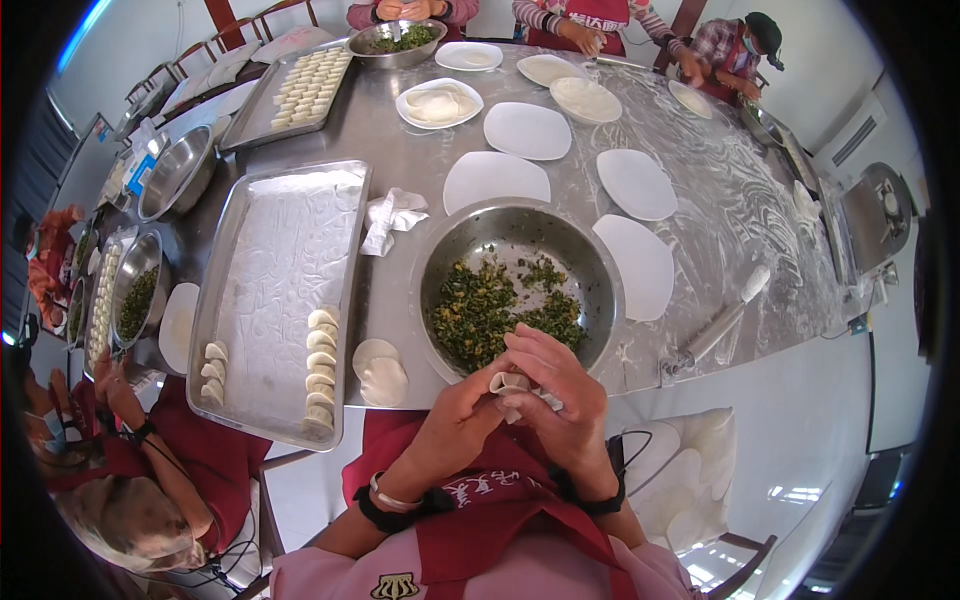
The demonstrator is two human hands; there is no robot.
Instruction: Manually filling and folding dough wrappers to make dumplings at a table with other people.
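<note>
Both of my hands are together over the near rim of a steel bowl (pixel 517 214). Between the fingers of my left hand (pixel 461 420) and my right hand (pixel 566 401) is a partly folded dumpling (pixel 511 385), its pale wrapper edge showing; the fingers hide the rest. Chopped green and yellow filling (pixel 472 307) covers much of the bowl's bottom. Left of the bowl, a few round dough wrappers (pixel 384 381) lie overlapping on the steel table. Farther left, a floured metal tray (pixel 281 240) holds a row of folded dumplings (pixel 321 375) along its right side and 3 dumplings (pixel 214 371) at its left.
A crumpled white cloth (pixel 394 214) lies beyond the wrappers. White plates (pixel 527 131) spread past the bowl. A rolling pin (pixel 716 322) rests at right on the floured steel table (pixel 720 202). Close at left sits a co-worker (pixel 135 517); other people work across the table.
</note>
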